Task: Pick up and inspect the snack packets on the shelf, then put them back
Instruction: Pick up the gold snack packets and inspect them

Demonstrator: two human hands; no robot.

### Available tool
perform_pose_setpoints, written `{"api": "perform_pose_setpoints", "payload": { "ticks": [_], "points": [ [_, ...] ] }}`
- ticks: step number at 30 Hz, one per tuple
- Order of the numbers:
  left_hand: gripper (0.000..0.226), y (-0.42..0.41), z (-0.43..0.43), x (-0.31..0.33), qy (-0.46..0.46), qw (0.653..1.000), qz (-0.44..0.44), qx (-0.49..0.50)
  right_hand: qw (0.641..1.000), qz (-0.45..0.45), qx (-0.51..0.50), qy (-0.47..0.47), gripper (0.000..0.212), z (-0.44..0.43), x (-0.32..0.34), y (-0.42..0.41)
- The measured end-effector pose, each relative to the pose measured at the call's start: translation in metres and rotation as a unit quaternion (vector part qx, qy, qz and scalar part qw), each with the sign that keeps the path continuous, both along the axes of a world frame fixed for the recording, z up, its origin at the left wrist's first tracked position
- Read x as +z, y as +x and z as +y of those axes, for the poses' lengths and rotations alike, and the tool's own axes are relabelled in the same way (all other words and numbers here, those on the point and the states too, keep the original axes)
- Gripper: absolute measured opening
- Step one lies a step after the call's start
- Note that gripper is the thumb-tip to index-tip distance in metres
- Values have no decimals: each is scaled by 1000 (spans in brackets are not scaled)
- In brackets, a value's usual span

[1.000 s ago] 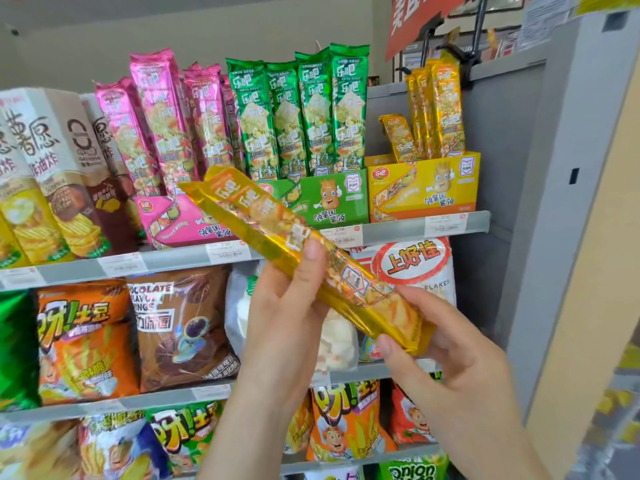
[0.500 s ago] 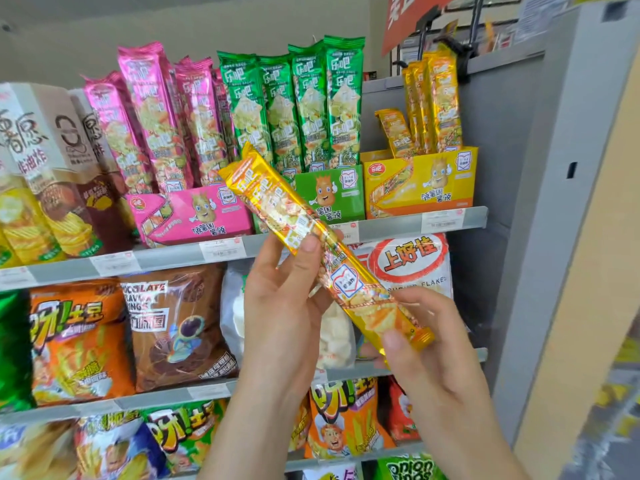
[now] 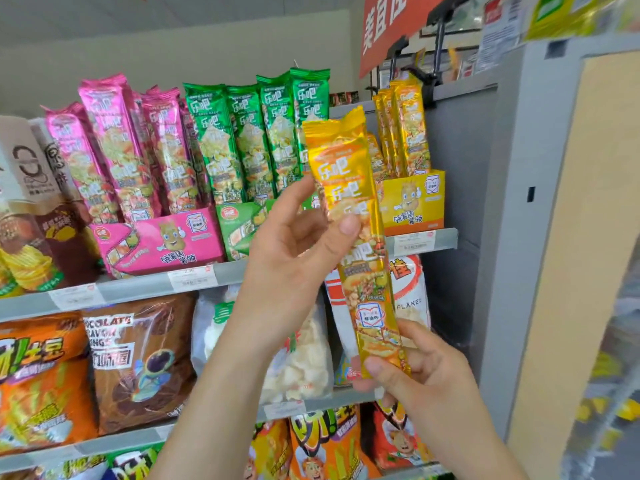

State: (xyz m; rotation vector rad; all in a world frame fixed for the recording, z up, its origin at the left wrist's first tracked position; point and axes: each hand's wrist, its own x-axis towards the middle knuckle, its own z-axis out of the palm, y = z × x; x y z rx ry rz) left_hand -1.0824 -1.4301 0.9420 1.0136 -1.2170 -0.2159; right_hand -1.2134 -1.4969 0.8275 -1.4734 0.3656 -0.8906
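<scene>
Head view: a yellow packet (image 3: 363, 271) stands nearly upright in the air in front of the right end of the upper shelf (image 3: 138, 289). Its top tips slightly left, and both hands hold it clear of the shelf. The left hand (image 3: 294, 244) pinches it just above the middle, with the thumb on the printed face and the curled fingers behind. The right hand (image 3: 426, 372) grips the bottom end, thumb across the lower seal and the other fingers wrapped behind.

On the upper shelf, three open display boxes sit side by side along the front edge. The pink box (image 3: 162, 240), leftmost, holds pink packets (image 3: 107, 150) standing upright. The green box (image 3: 239, 226) in the middle holds green packets (image 3: 249, 140) the same way. The yellow box (image 3: 412, 202) at the right end holds yellow packets (image 3: 405, 133), partly hidden by the held one. Left of the pink box stand taller brown and white cartons (image 3: 31, 188).

On the shelf below are an orange bag (image 3: 38, 375), a brown bag (image 3: 138, 358) and a clear bag of pale puffs (image 3: 301, 362) behind the left forearm.
</scene>
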Motion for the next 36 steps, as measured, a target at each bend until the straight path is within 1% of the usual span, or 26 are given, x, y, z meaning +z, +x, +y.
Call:
{"api": "perform_pose_setpoints", "payload": {
  "ticks": [2, 5, 7, 9, 10, 12, 14, 16, 17, 19, 20, 22, 24, 26, 29, 32, 34, 36],
  "points": [
    [61, -1, -6, 5, 17, 999, -36, 8, 1000, -4, -1, -5, 46, -9, 6, -4],
    [60, -9, -17, 3, 62, 996, -56, 19, 998, -25, 8, -48, 40, -23, 18, -8],
    [53, -13, -26, 4, 55, 997, -50, 30, 995, -26, 7, -92, 34, -33, 26, -9],
    [42, -14, -34, 17, 2, 995, -66, 73, 990, -29, -30, -134, 32, -45, 36, -7],
    [40, -14, -39, 28, -33, 989, -91, 116, 983, -31, -73, -165, 34, -52, 42, -5],
    [46, -14, -51, 54, -109, 963, -146, 197, 953, -41, -175, -243, 34, -68, 59, -2],
    [50, -13, -65, 80, -176, 937, -179, 244, 925, -78, -239, -286, 27, -85, 80, 2],
    [50, -12, -81, 101, -205, 916, -194, 285, 902, -95, -282, -314, 31, -103, 98, 7],
    [49, -10, -89, 109, -200, 910, -201, 302, 890, -90, -303, -329, 33, -111, 107, 11],
    [49, -5, -108, 120, -148, 904, -229, 329, 870, -66, -333, -358, 39, -124, 122, 19],
    [47, -1, -118, 122, -98, 897, -252, 348, 862, -45, -341, -371, 42, -129, 128, 24],
    [42, 6, -140, 124, 46, 869, -297, 394, 851, 8, -347, -394, 51, -136, 138, 35],
    [37, 13, -157, 122, 182, 837, -305, 416, 857, 54, -336, -386, 56, -145, 145, 44],
    [33, 23, -172, 116, 269, 831, -270, 405, 872, 89, -318, -362, 55, -153, 149, 51],
    [27, 35, -191, 104, 345, 837, -230, 357, 885, 134, -288, -341, 53, -161, 145, 58],
    [35, 42, -203, 93, 392, 829, -219, 334, 883, 146, -290, -338, 57, -165, 138, 61],
    [40, 47, -207, 92, 402, 850, -158, 300, 885, 143, -293, -333, 57, -170, 137, 62],
    [53, 49, -209, 96, 404, 874, -80, 258, 886, 148, -290, -331, 56, -174, 138, 63]
  ]
}}
